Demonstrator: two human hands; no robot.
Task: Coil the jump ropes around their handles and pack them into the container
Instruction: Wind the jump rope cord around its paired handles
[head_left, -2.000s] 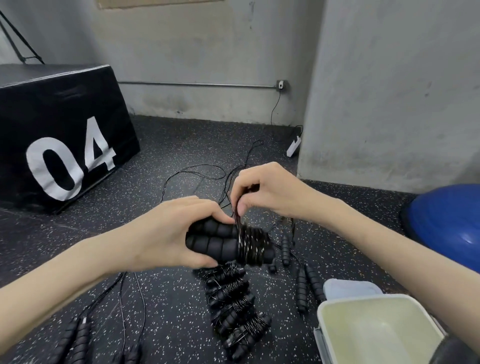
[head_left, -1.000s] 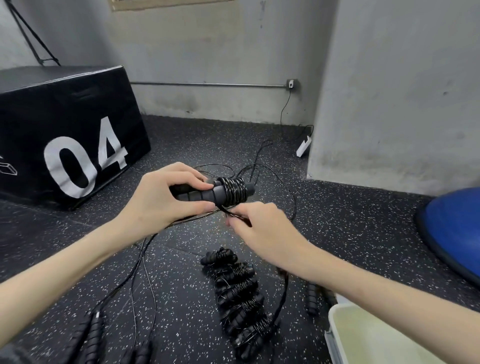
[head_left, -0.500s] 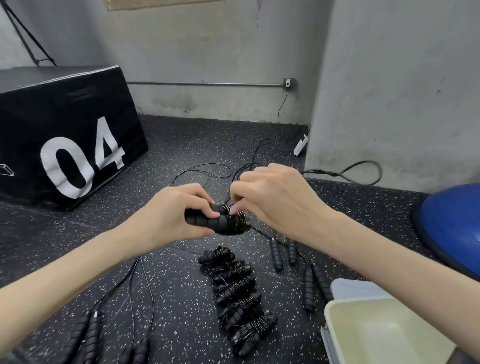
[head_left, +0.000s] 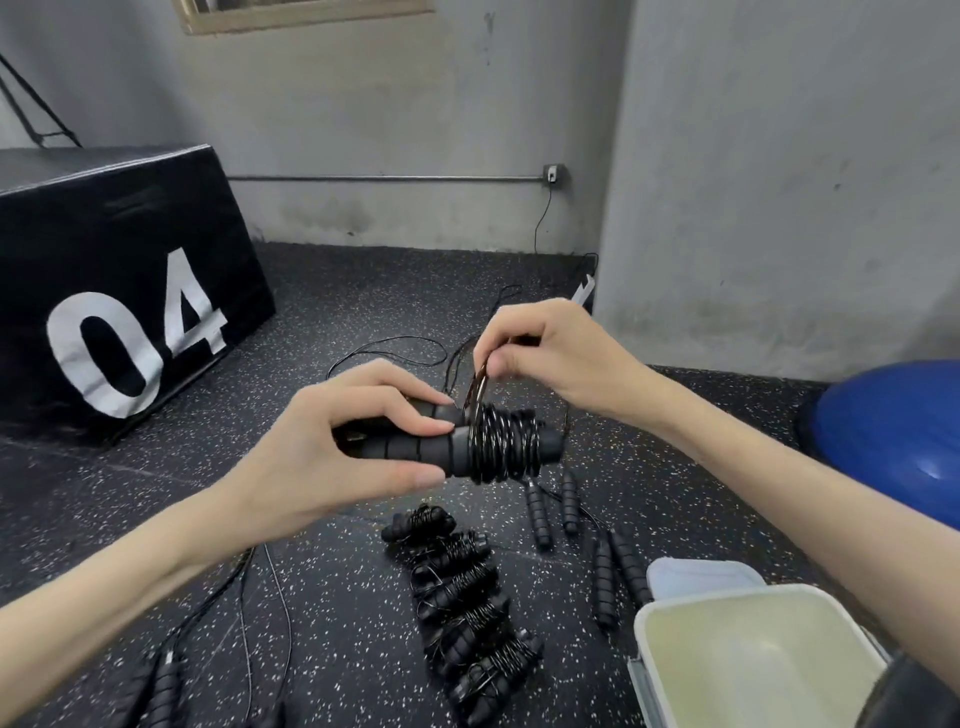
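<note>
My left hand (head_left: 332, 447) grips a pair of black foam jump rope handles (head_left: 457, 447), held side by side in mid-air. Thin black cord (head_left: 501, 441) is wound in many turns round their right half. My right hand (head_left: 550, 353) pinches the loose cord just above the coil. The remaining cord trails off to the floor behind. Several coiled ropes (head_left: 462, 597) lie in a row on the floor below. A pale open container (head_left: 644, 623) sits at lower right, with nothing visible inside it.
Uncoiled handles (head_left: 569, 504) lie right of the row, and more handles with loose cord (head_left: 156, 691) at lower left. A container lid (head_left: 696, 574) lies behind the container. A black box marked 04 (head_left: 119, 291) stands left, a blue dome (head_left: 893, 436) right.
My right hand has circled the handles, going under them and back up, adding turns of cord. The coil has grown wider. My left hand kept its hold.
</note>
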